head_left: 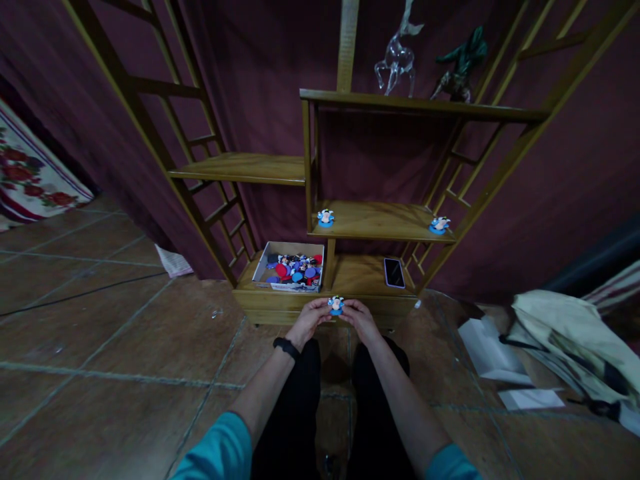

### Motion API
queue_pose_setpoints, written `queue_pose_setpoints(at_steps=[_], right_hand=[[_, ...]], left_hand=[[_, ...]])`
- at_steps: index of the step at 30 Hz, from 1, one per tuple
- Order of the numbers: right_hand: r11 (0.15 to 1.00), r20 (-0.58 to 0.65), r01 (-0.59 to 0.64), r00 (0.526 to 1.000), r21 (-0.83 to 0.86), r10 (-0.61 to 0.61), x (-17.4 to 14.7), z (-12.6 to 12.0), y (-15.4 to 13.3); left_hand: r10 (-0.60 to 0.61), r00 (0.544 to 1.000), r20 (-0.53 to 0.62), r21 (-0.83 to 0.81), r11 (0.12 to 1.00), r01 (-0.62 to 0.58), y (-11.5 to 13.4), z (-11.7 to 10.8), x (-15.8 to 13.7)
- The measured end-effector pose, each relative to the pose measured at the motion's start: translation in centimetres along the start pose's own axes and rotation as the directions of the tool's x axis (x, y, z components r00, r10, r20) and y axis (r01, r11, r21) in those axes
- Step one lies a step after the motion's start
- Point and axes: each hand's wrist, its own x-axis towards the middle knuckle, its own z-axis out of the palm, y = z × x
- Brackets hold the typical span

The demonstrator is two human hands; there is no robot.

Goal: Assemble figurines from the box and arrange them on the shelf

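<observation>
Grip of left hand [313, 316] and right hand [361, 316]: clamped on the small figurine [336, 305], centred between them (upright).

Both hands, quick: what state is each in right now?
Left hand: closed, fingers holding one side of the blue-based figurine.
Right hand: closed, fingers holding the other side of the same figurine.

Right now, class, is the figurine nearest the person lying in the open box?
No: the figurine is held between the left hand and right hand, outside the open box.
</observation>
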Motion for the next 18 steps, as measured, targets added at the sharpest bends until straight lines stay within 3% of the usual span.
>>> queue_pose_setpoints(at_steps=[18], right_hand=[[1.0, 0.008, 0.001, 1.0, -0.009, -0.001, 0.07, 0.09, 0.0]], left_hand=[[0.012, 1.0, -0.028, 0.044, 0.999, -0.011, 0.11, 0.15, -0.12]])
